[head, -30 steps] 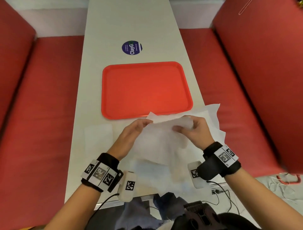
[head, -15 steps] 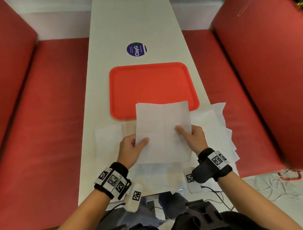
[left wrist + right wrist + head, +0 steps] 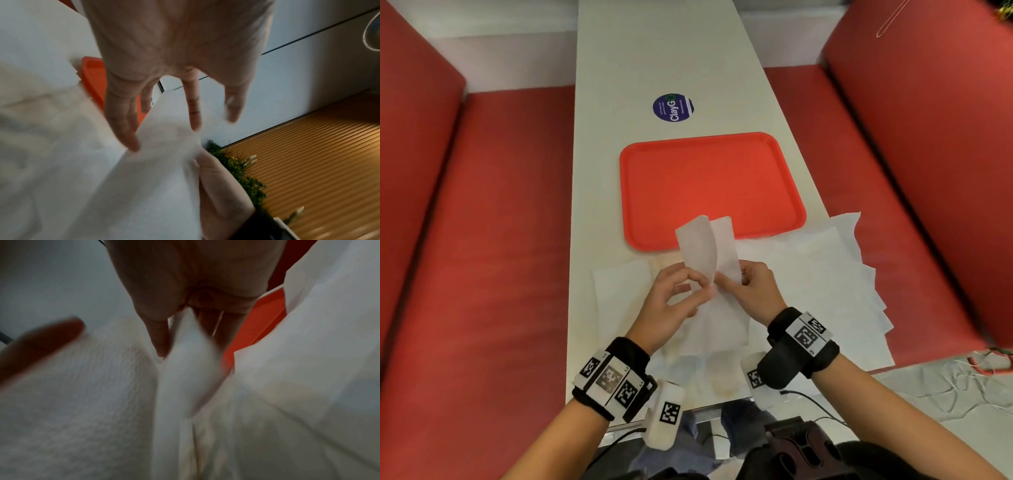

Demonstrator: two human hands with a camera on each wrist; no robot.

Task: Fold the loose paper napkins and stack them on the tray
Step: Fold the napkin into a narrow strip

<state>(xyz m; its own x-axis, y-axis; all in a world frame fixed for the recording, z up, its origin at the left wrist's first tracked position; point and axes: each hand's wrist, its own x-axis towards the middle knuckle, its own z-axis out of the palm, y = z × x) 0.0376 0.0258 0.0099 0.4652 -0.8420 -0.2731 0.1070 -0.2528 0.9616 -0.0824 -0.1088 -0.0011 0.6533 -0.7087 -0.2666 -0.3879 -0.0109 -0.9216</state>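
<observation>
Red tray: one; hands: two.

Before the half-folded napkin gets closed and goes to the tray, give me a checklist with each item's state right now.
1. Both hands on the napkin: left hand and right hand pinch it: ok.
2. Halves brought together: still apart at the far end: not ok.
3. Edges aligned: blurred: cannot tell.
4. Tray has room: no napkins on it: ok.
5. Loose napkins off the tray: one corner seems to overlap its near rim: not ok.
</observation>
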